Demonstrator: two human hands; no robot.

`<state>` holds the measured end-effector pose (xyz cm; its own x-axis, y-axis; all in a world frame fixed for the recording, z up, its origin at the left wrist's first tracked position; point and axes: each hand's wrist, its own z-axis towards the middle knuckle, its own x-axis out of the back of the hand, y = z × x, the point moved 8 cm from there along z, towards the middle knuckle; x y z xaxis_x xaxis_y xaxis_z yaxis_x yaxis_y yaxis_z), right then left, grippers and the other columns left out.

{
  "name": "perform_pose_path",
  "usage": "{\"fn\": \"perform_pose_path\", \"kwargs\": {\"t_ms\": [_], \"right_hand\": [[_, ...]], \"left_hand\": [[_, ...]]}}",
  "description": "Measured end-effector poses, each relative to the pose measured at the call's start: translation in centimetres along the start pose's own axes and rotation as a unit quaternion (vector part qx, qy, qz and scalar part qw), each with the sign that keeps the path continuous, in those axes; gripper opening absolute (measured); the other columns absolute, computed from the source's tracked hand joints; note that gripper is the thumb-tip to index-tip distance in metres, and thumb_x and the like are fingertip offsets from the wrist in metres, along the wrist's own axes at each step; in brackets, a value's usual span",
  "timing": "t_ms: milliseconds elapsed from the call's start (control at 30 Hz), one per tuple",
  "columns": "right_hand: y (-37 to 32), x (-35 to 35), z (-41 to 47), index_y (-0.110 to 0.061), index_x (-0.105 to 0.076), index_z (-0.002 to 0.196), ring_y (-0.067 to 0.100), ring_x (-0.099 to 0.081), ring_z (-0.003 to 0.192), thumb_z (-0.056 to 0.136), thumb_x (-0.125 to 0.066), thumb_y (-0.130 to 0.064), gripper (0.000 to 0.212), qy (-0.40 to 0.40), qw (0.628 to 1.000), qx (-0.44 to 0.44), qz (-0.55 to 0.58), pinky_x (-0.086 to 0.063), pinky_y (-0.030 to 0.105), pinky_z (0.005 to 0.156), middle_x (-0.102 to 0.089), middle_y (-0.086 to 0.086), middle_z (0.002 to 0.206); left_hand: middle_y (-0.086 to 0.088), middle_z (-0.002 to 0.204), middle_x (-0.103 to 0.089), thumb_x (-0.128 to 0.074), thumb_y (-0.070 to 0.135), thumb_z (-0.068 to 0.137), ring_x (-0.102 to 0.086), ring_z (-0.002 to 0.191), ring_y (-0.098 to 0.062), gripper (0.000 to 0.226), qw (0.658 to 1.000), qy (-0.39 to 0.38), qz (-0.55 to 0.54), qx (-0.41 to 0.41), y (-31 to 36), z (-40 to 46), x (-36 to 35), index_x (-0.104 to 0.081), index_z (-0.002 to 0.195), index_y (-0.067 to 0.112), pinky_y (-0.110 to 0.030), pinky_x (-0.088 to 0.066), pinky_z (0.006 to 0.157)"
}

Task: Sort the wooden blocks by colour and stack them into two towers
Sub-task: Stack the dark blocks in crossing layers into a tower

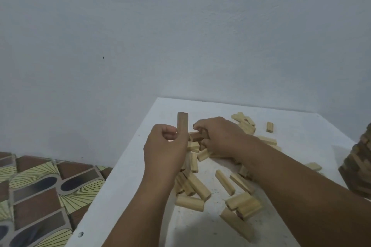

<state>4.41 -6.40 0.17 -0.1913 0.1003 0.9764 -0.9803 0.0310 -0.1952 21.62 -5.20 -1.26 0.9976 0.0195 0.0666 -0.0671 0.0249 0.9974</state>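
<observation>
Sorting is under way: the left hand [163, 146] holds a darker brown wooden block [182, 121] upright at frame centre, while the right hand [217, 136] curls round what seems another brown block [197, 136] in the heap of pale rectangular wooden blocks [224, 182] on the white table [297, 126]. Next, carry both, probably to the dark stacked tower [359, 166] at right edge.

Two hands are in view, the left hand [164, 144] and the right hand [218, 136]. One brown block [182, 124] stands upright, one more lies beside it, and roughly twenty pale blocks [200, 185] lie scattered. One stacked tower [359, 164] shows at the edge.
</observation>
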Motion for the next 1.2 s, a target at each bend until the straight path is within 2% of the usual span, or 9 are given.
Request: {"fn": "perform_pose_path", "kwargs": {"t_ms": [233, 433, 533, 667, 800, 900, 1000, 1100, 1200], "right_hand": [[0.9, 4.1, -3.2, -0.035, -0.066, 0.103, 0.010, -0.060, 0.090, 0.084, -0.065, -0.028, 0.020, 0.119, 0.990, -0.006, 0.078, -0.051, 0.035, 0.074, -0.061, -0.013, 0.096], [6.7, 5.9, -15.6, -0.039, -0.065, 0.095, -0.004, -0.064, 0.067, 0.080, -0.066, -0.057, 0.023, 0.124, 0.967, -0.184, 0.122, -0.057, 0.031, 0.069, -0.069, -0.017, 0.071], [8.8, 4.2, -21.7, -0.038, -0.065, 0.089, -0.002, -0.064, 0.064, 0.075, -0.067, -0.059, 0.025, 0.057, 0.957, -0.260, 0.116, -0.057, 0.029, 0.067, -0.070, -0.015, 0.072], [10.5, 2.9, -25.8, -0.037, -0.061, 0.098, 0.001, -0.065, 0.070, 0.077, -0.070, -0.056, 0.029, 0.045, 0.928, -0.307, 0.205, -0.051, 0.025, 0.064, -0.071, -0.013, 0.078], [12.2, 3.0, -27.2, -0.038, -0.039, 0.112, 0.004, -0.053, 0.094, 0.092, -0.058, -0.029, 0.029, 0.076, 0.924, -0.306, 0.216, -0.041, 0.022, 0.074, -0.055, -0.010, 0.110], [12.7, 2.7, -27.8, -0.038, -0.040, 0.127, 0.003, -0.051, 0.108, 0.096, -0.053, -0.022, 0.037, 0.088, 0.936, -0.296, 0.170, -0.041, 0.018, 0.092, -0.052, -0.012, 0.127], [12.3, 2.9, -27.8, -0.036, -0.032, 0.149, 0.004, -0.044, 0.129, 0.098, -0.053, -0.033, 0.055, 0.113, 0.949, -0.252, 0.154, -0.032, 0.017, 0.105, -0.043, -0.015, 0.147], [12.2, 2.8, -27.7, -0.038, -0.049, 0.140, 0.001, -0.050, 0.120, 0.094, -0.060, -0.038, 0.047, 0.111, 0.956, -0.226, 0.148, -0.034, 0.011, 0.098, -0.051, -0.019, 0.139], [11.7, 3.3, -27.4, -0.033, -0.073, 0.104, 0.001, -0.057, 0.096, 0.092, -0.063, -0.034, 0.016, 0.119, 0.966, -0.177, 0.144, -0.047, 0.013, 0.082, -0.065, -0.017, 0.109]], "left_hand": [[0.006, 0.081, -0.071, -0.058, 0.039, 0.089, -0.068, 0.069, -0.009, 0.008, 0.996, -0.050, 0.057, -0.039, 0.9, -1.5, -1.1, -0.062, 0.088, 0.033, -0.025, -0.048, 0.061], [0.017, 0.056, -0.061, -0.059, 0.027, 0.089, -0.054, 0.051, 0.004, 0.016, 0.959, -0.213, 0.143, -0.120, 2.7, -6.9, -6.2, -0.069, 0.079, 0.022, -0.008, -0.035, 0.048], [0.015, 0.072, -0.071, -0.059, 0.035, 0.092, -0.062, 0.065, 0.007, 0.013, 0.933, -0.285, 0.169, -0.138, 2.4, -10.5, -9.2, -0.066, 0.103, 0.033, -0.006, -0.039, 0.053], [0.017, 0.092, -0.067, -0.058, 0.044, 0.093, -0.060, 0.076, 0.004, 0.046, 0.900, -0.339, 0.221, -0.164, 1.8, -14.2, -12.5, -0.048, 0.138, 0.039, -0.009, -0.043, 0.067], [0.020, 0.110, -0.057, -0.058, 0.032, 0.096, -0.053, 0.090, 0.008, 0.037, 0.861, -0.348, 0.290, -0.229, 1.8, -16.2, -14.5, -0.056, 0.132, 0.026, -0.002, -0.039, 0.079], [0.010, 0.144, -0.046, -0.061, 0.036, 0.094, -0.051, 0.122, -0.012, 0.057, 0.843, -0.344, 0.350, -0.218, 0.6, -16.1, -15.2, -0.042, 0.147, 0.028, -0.026, -0.037, 0.108], [0.011, 0.139, -0.049, -0.064, 0.038, 0.092, -0.053, 0.118, -0.012, 0.049, 0.828, -0.336, 0.384, -0.234, 0.5, -15.9, -15.6, -0.052, 0.138, 0.030, -0.026, -0.040, 0.104], [0.013, 0.123, -0.058, -0.067, 0.038, 0.089, -0.056, 0.104, -0.007, 0.035, 0.816, -0.347, 0.383, -0.259, 0.8, -16.2, -15.8, -0.063, 0.124, 0.030, -0.020, -0.044, 0.091], [0.016, 0.113, -0.059, -0.070, 0.037, 0.087, -0.056, 0.092, -0.001, 0.031, 0.812, -0.374, 0.363, -0.262, 0.7, -16.4, -15.9, -0.065, 0.117, 0.031, -0.017, -0.043, 0.080]]}}
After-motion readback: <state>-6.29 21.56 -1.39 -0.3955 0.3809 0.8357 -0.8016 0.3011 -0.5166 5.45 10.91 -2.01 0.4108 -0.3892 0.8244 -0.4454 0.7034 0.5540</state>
